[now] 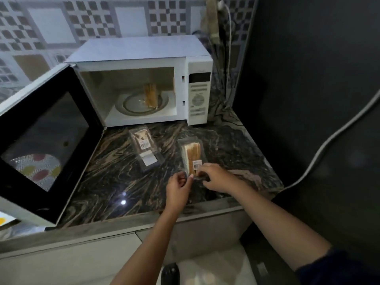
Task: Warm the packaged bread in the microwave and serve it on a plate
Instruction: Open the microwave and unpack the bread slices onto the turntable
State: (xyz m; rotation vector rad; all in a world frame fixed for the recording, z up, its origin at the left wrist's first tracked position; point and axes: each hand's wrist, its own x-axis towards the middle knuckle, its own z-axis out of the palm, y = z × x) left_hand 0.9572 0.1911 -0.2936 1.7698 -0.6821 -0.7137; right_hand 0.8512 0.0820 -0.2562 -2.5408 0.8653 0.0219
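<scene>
The marbled counter (115, 171) holds a white microwave (139, 48), its door (41, 140) swung wide to the left. Inside, bread (150, 95) stands on the glass turntable (131, 105). In front lie two clear wrappers, apart: a flat pack (145, 149) and a bread pack (192, 155). The left hand (177, 187) and right hand (216, 178) pinch the bread pack's near end, fingers curled.

Marble counter (236, 145) w/ microwave (135, 48), clear pack (145, 148), bread pack (192, 153).
</scene>
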